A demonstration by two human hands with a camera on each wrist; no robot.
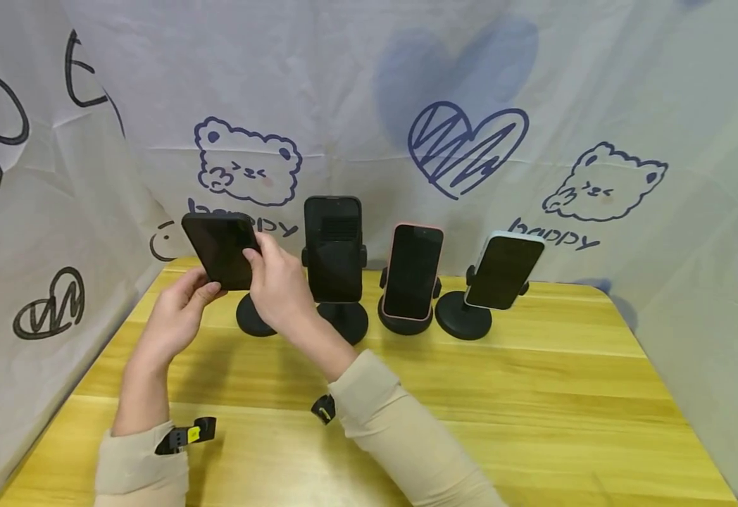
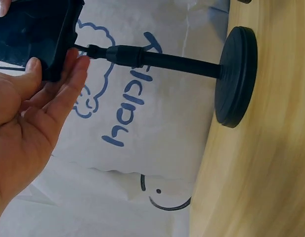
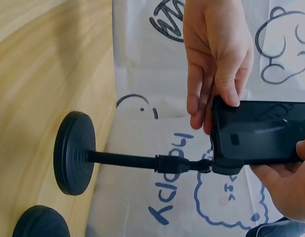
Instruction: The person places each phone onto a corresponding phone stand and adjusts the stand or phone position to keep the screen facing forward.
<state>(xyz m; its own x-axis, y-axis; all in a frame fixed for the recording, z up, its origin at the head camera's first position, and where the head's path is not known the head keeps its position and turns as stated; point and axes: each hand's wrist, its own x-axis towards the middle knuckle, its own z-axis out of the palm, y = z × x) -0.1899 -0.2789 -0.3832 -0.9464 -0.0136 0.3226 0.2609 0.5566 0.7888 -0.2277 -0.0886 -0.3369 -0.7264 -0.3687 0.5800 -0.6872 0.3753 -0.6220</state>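
Observation:
A black phone [image 1: 222,246] is held up at the left by both hands, its dark screen facing me. My left hand [image 1: 175,313] pinches its lower left corner, thumb on the front and fingers behind. At the right edge my right hand [image 1: 278,282] grips it, thumb over the screen side. The left wrist view shows a black phone stand [image 2: 177,64] whose pole runs up to the phone's lower end, beside the left fingertips. In the right wrist view the stand's joint meets the phone's lower corner [image 3: 227,167]. The stand's head is hidden behind the phone.
To the right stand a black phone [image 1: 334,253], a pink-edged phone [image 1: 413,271] and a pale-edged phone [image 1: 505,271], each on a black round-based stand. The wooden table [image 1: 470,394] runs back to a white cloth [image 1: 356,98] with drawings, which hangs around it.

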